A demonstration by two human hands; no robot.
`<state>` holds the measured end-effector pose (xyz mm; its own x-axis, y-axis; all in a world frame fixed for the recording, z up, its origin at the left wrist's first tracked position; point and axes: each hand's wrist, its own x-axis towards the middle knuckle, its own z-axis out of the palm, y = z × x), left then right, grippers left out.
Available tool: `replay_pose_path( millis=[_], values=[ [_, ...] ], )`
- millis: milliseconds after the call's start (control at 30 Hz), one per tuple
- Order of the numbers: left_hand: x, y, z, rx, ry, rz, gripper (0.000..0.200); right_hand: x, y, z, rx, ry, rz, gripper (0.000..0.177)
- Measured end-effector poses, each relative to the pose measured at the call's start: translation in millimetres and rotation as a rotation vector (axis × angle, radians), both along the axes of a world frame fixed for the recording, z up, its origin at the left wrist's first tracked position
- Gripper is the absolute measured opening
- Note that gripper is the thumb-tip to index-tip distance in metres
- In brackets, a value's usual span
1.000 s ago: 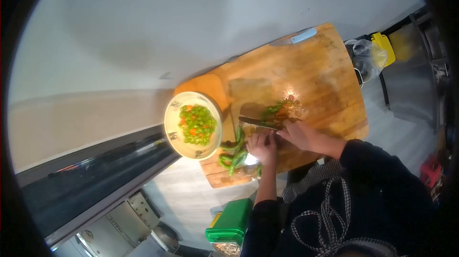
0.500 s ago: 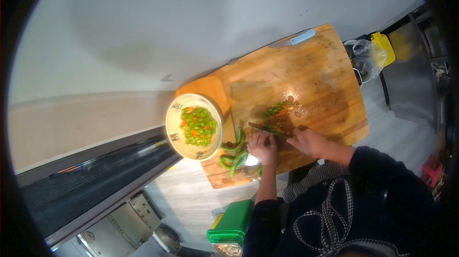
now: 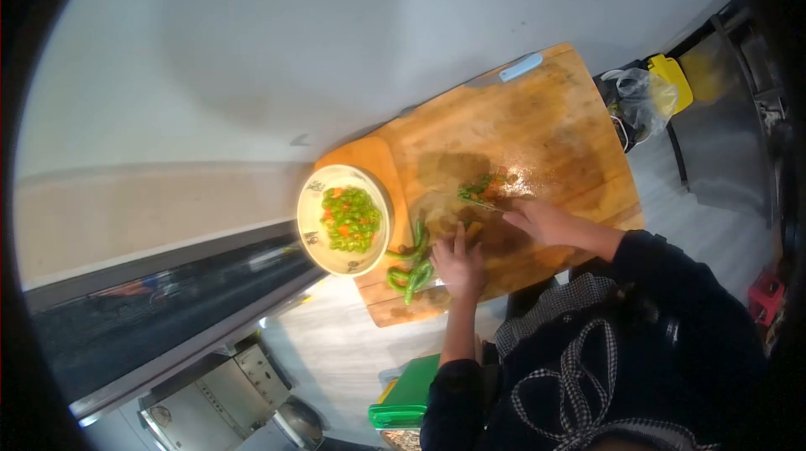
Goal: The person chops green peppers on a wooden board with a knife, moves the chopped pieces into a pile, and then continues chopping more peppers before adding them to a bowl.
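Observation:
My right hand point(image 3: 537, 220) grips a knife point(image 3: 474, 203) whose blurred blade lies flat near a small pile of chopped green and red pepper point(image 3: 483, 186) on the big wooden cutting board point(image 3: 554, 123). Just left of the blade, my left hand point(image 3: 457, 264) rests on the board with its fingers stretched out. Whole green peppers point(image 3: 411, 270) lie right beside that hand at the board's near left corner. A cream bowl point(image 3: 312, 224) holding chopped green and red pepper stands at the board's left edge.
A smaller orange board point(image 3: 369, 157) lies under the bowl. A blue-handled tool point(image 3: 520, 67) rests at the board's far edge. A plastic bag point(image 3: 638, 94) and a yellow object point(image 3: 676, 81) are at the right. A green box point(image 3: 407, 396) sits below; a dark glass surface point(image 3: 168, 300) lies left.
The knife has swung from cutting beside my left fingers toward the chopped pile. My left hand has opened out flat, its fingers no longer curled over a pepper.

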<state>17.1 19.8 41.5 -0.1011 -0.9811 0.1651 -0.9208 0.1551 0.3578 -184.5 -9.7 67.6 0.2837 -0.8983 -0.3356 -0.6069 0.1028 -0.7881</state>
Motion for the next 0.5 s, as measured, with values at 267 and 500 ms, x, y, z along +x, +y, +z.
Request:
replay_pose_path(
  millis=[267, 500],
  values=[
    [9.7, 1.2, -7.8, 0.005, 0.438, 0.064, 0.032, -12.9, 14.9, 29.9, 0.175, -0.051, 0.002, 0.044],
    [-8.2, -10.5, 58.9, 0.544, 1.202, 0.427, 0.025, -33.1, 24.7, 41.4, 0.139, -0.107, -0.104, 0.026]
  ],
)
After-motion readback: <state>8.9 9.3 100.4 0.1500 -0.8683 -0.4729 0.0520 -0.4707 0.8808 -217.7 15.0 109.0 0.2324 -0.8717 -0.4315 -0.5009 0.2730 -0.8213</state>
